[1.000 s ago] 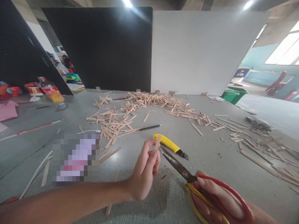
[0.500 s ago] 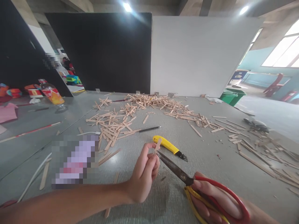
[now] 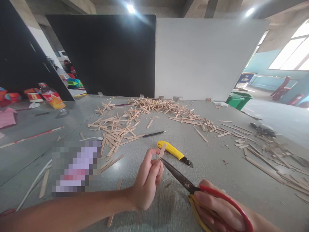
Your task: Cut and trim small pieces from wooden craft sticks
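Pinched in my left hand [image 3: 150,177] is a short wooden craft stick [image 3: 163,150], its rounded end pointing up and away from me. My right hand [image 3: 214,206] is wrapped round the red and yellow handles of a pair of scissors [image 3: 180,175]. The dark blades look closed together, and their tips meet the stick beside my left fingertips. Whether the tips grip the stick is too small to tell. Just beyond my hands lies a yellow utility knife [image 3: 170,149] on the grey table [image 3: 178,206].
A heap of craft sticks [image 3: 116,132] spreads across the back of the table, with cut strips [image 3: 263,161] at the right. A black pen [image 3: 154,134] lies mid-table. At the left are a blurred purple object [image 3: 80,166], a white cable [image 3: 33,183] and a drink bottle [image 3: 53,99].
The scissor handles and my right hand have shifted slightly left and down, and the handles look closer together. My left hand still holds the stick in nearly the same place.
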The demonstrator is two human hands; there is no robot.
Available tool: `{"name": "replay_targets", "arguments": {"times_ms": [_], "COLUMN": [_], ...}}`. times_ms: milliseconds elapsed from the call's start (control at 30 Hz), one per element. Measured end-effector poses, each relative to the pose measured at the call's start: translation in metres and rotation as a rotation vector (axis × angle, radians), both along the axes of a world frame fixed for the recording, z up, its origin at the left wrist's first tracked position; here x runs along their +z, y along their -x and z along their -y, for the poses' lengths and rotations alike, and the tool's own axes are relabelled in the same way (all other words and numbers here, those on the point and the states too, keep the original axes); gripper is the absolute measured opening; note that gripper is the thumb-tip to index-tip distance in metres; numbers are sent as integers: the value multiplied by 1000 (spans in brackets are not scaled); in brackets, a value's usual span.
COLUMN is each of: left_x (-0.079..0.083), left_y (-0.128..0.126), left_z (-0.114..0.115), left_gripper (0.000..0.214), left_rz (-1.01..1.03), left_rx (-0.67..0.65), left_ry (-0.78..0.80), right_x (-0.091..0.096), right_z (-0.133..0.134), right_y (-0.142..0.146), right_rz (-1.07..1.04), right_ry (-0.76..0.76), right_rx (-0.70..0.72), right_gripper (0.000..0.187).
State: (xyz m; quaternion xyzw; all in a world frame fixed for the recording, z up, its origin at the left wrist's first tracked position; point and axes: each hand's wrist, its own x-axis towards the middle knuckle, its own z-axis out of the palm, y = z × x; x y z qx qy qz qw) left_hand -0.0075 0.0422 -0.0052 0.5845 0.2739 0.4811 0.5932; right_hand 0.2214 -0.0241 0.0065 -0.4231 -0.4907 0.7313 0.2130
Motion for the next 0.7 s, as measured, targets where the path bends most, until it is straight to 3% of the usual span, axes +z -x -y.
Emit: {"name": "replay_targets", "arguments": {"times_ms": [133,300,533,700], "left_x": [4,10,10,10], "left_y": [0,-1,0,1], "left_z": [-1,-4,-4,-4], "left_gripper": [20,19,22,16], "left_rz": [-1,-14,-2,-1], "left_rx": [-18,-69,-77,-87], "left_ry": [19,74,73,111], "right_x": [-16,-29,-19,-21], "right_z": [-4,-11,-3,-1], "right_y": [-2,-3,4,5], "right_rz": [-107,-335,-292,-336], "right_ry": [146,340,139,103], "right_rx": [-40,13,-81,-19], "right_gripper": [73,71,69,73]}}
